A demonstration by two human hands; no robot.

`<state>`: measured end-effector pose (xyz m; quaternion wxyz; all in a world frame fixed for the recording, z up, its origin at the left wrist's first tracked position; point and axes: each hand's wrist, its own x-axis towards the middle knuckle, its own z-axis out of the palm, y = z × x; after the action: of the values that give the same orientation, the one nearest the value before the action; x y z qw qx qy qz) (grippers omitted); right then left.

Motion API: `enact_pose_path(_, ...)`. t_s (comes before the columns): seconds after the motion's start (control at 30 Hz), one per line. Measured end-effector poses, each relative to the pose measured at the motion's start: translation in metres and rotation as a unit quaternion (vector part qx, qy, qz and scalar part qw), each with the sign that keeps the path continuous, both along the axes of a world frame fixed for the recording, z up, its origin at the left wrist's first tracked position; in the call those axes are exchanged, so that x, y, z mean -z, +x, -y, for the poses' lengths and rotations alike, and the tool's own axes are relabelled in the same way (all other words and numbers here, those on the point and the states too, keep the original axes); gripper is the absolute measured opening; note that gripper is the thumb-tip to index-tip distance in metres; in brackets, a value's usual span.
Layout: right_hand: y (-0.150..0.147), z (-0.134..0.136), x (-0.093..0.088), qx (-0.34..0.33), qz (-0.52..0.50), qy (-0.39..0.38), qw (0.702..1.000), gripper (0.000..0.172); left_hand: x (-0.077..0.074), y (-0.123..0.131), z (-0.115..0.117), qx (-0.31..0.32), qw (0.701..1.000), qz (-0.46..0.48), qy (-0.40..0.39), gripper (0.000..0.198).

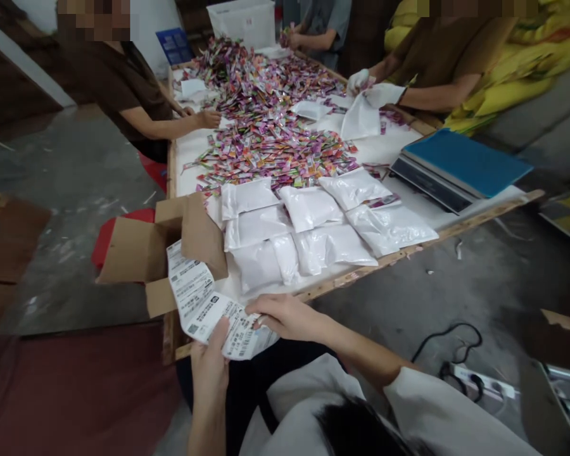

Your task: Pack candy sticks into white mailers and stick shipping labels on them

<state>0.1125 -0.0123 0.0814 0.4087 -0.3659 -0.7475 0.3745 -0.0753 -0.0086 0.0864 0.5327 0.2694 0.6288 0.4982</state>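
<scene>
A long strip of printed shipping labels (200, 303) runs from the open cardboard box (135, 250) down to my hands. My left hand (211, 361) grips the strip from below, with the thumb on its printed face. At the strip's near right end, my right hand (285, 320) has its fingers closed on the labels. Just beyond my hands, several sealed white mailer bags (335, 244) lie in rows at the near end of the table (384, 256).
Small colourful packets (275, 139) are heaped along the table. A scale with a blue top (470, 161) sits at the right corner. Co-workers stand around; a gloved hand (358, 82) holds a white bag (362, 117). A power strip (484, 383) with cables lies at lower right.
</scene>
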Motion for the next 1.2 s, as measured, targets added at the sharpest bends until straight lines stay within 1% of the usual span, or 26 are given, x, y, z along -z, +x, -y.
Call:
enact_pose_path(0.1, 0.001, -0.005, 0.001, 0.003, 0.012, -0.017, 1.000, 0.030, 0.001, 0.005, 0.001, 0.018, 1.000, -0.002, -0.001, 0.043)
enact_pose_path(0.17, 0.003, -0.007, 0.001, -0.007, 0.016, -0.021, 1.000, 0.026, -0.001, 0.008, 0.000, 0.005, 1.000, -0.006, -0.017, 0.041)
enact_pose_path(0.27, 0.005, -0.008, 0.002, -0.019, 0.013, -0.021, 1.000, 0.019, -0.006, 0.011, -0.006, -0.034, 0.999, -0.019, -0.034, 0.039)
enact_pose_path(0.33, 0.008, -0.008, 0.003, -0.013, 0.001, -0.026, 1.000, 0.017, -0.010, 0.015, -0.009, -0.044, 0.998, -0.022, -0.033, 0.041)
enact_pose_path(0.4, 0.011, -0.008, 0.004, 0.004, -0.023, -0.048, 0.999, 0.023, -0.013, 0.020, -0.009, -0.039, 0.999, -0.013, -0.024, 0.043)
enact_pose_path(0.47, 0.014, -0.008, 0.005, 0.017, -0.058, -0.079, 0.995, 0.031, -0.015, 0.027, -0.008, -0.033, 0.999, -0.002, -0.002, 0.043)
enact_pose_path(0.5, 0.016, -0.008, 0.006, 0.022, -0.075, -0.095, 0.992, 0.032, -0.015, 0.030, -0.007, -0.030, 0.999, 0.002, 0.010, 0.042)
enact_pose_path(0.57, 0.019, -0.010, 0.008, 0.032, -0.099, -0.118, 0.987, 0.029, -0.013, 0.033, -0.006, -0.010, 1.000, 0.010, 0.020, 0.043)
enact_pose_path(0.63, 0.021, -0.011, 0.010, 0.037, -0.111, -0.131, 0.984, 0.028, -0.011, 0.032, -0.006, 0.025, 0.999, 0.022, 0.014, 0.047)
enact_pose_path(0.7, 0.020, -0.012, 0.011, 0.030, -0.120, -0.132, 0.984, 0.029, -0.010, 0.029, -0.005, 0.053, 0.998, 0.033, 0.002, 0.051)
enact_pose_path(0.77, 0.019, -0.013, 0.010, 0.009, -0.126, -0.126, 0.984, 0.029, -0.013, 0.029, -0.003, 0.065, 0.996, 0.050, -0.016, 0.051)
enact_pose_path(0.87, 0.018, -0.012, 0.007, -0.013, -0.136, -0.127, 0.982, 0.026, -0.019, 0.029, -0.002, 0.051, 0.994, 0.091, -0.026, 0.051)
enact_pose_path(0.93, 0.020, -0.012, 0.006, -0.023, -0.154, -0.145, 0.977, 0.028, -0.023, 0.028, -0.006, 0.017, 0.993, 0.118, -0.018, 0.048)
enact_pose_path(1.0, 0.024, -0.012, 0.006, -0.048, -0.171, -0.171, 0.969, 0.038, -0.024, 0.024, -0.011, -0.027, 0.990, 0.140, -0.005, 0.040)
enact_pose_path(1.07, 0.028, -0.010, 0.008, -0.072, -0.183, -0.191, 0.962, 0.048, -0.024, 0.020, -0.015, -0.051, 0.988, 0.147, 0.009, 0.033)
enact_pose_path(1.13, 0.031, -0.007, 0.010, -0.072, -0.188, -0.194, 0.960, 0.051, -0.023, 0.018, -0.016, -0.041, 0.988, 0.149, 0.020, 0.034)
enact_pose_path(1.2, 0.032, -0.005, 0.012, -0.053, -0.181, -0.180, 0.965, 0.050, -0.022, 0.019, -0.013, -0.003, 0.988, 0.154, 0.026, 0.042)
